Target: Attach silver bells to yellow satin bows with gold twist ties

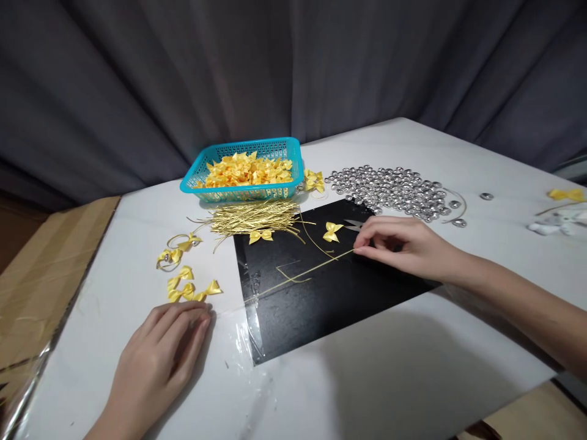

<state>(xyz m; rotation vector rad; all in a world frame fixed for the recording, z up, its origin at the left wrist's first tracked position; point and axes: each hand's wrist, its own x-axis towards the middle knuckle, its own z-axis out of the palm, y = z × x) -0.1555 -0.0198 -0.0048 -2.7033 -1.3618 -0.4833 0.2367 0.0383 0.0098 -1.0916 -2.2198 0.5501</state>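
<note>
Table (413, 379): white, partly under clear film; your 2 hands rest on it well apart, with everything small lying loose on top.
Black sheet (321, 293): it sits under your right hand, and its near-left corner overhangs crinkled film. Press or drag there and, I judge, the sheet could skid and scatter what lies on it.
Basket (243, 168): teal, heaped with yellow bows, at the far side. A sweep of your sleeve could tip the heap.
Beads (394, 186): a silver pile just beyond your right hand. They look round, so a nudge would likely send them rolling; a few already lie apart to the right.
Wire bundle (252, 217): gold ties in front of the basket, easy to snag.
Right hand (398, 244): your fingertips pinch 1 end of a gold wire (302, 272) that runs left across the sheet. Pull fast and it may kink or slip out.
Left hand (160, 354): flat, palm down, grasping nothing, fingertips just beside 2 loose bows (190, 292). Slide forward and you could crush them.
Bow (332, 231): alone on the sheet, near the wire; the wire could flick it away.
</note>
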